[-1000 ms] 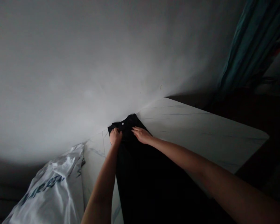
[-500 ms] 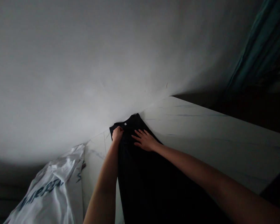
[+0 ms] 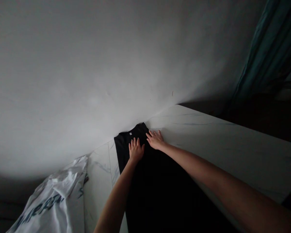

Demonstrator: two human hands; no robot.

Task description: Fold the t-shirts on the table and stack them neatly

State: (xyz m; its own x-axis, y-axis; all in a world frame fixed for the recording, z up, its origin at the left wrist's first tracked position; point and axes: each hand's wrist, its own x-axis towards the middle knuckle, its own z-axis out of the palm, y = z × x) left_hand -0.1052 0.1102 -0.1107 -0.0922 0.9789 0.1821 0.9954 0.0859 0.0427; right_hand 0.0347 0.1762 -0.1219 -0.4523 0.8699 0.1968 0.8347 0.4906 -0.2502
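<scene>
A black garment (image 3: 155,187) with a small white tag near its top edge lies spread on a white marbled tabletop (image 3: 208,139). Its far end touches the wall; the near part runs out of view at the bottom. My left hand (image 3: 136,150) rests flat on the upper middle of the cloth, fingers spread. On the garment's right edge lies my right hand (image 3: 155,139), also open, its fingers reaching toward the wall. The kind of garment is hard to make out in the dark.
A crumpled white cloth with dark lettering (image 3: 55,200) lies at the lower left. The pale wall (image 3: 99,64) borders the table at the back. At the right hangs a teal curtain (image 3: 259,48), beyond the table's far right edge.
My left hand has let go of the garment's left side and moved right, now lying flat. My right hand has slid outward to the right edge.
</scene>
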